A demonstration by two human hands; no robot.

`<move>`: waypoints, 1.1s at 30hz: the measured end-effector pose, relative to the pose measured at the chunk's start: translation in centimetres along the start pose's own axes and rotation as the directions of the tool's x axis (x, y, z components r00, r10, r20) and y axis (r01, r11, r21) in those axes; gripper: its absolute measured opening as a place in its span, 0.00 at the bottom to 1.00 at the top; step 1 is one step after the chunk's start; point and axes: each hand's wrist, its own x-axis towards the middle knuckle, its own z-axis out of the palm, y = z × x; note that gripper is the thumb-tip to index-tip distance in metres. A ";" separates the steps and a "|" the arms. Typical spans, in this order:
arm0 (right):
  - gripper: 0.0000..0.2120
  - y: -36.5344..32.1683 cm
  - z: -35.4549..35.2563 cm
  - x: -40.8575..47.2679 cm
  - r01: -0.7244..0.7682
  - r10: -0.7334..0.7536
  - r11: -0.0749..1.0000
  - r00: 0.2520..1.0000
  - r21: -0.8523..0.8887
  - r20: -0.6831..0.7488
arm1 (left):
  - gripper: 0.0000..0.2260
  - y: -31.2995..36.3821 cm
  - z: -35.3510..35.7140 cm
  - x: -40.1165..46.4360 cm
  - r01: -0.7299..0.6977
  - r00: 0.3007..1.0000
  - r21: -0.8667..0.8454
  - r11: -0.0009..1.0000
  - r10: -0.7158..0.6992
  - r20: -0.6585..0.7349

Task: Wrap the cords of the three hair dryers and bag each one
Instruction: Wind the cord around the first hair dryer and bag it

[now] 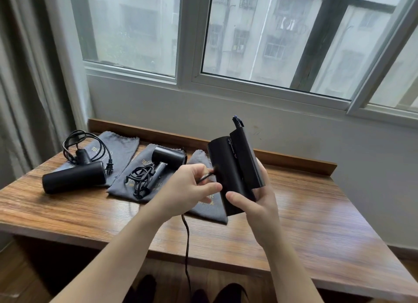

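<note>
**Three dryers, one in hand above the table**

Three black hair dryers are in view. The right hand [255, 203] holds the folded hair dryer [233, 173] upright above the wooden table [305, 212], its thumb across the lower front of the barrel and its fingers curled round the far side. The left hand [187, 187] pinches that dryer's cord [186, 241] just beside the barrel; from under the hand the cord hangs straight down past the table's front edge toward the floor. How the cord runs between the left fingers and the dryer body is blurred, so it possibly lies against the barrel there.

On the table, the left dryer [74, 177] lies on its side over a grey cloth bag [123, 144], its cord [81, 144] in loose loops with the plug resting on the bag. The middle dryer [168, 158] lies on a second grey bag [126, 189], its cord [140, 180] bunched beside the handle. A third grey bag [210, 210] lies flat below the held dryer, partly hidden by both hands.

Behind the table is a window [248, 42], with a curtain [27, 76] at the left.
</note>
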 end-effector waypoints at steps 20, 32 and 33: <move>0.50 1.0 0.4 -0.5 0.169 -0.141 0.826 0.986 -0.537 0.093 | 0.12 1.6 0.6 0.0 0.091 0.991 -0.283 0.955 -0.114 -0.068; 0.49 -0.7 1.1 -0.1 -0.042 0.037 0.996 0.997 -0.076 -0.067 | 0.15 2.6 -1.1 -0.8 0.196 0.980 -0.050 0.979 -0.193 0.056; 0.49 -0.6 1.3 -0.1 -0.038 0.029 0.995 0.996 -0.096 -0.089 | 0.16 2.7 -1.4 -0.7 0.213 0.975 -0.010 0.977 -0.212 0.061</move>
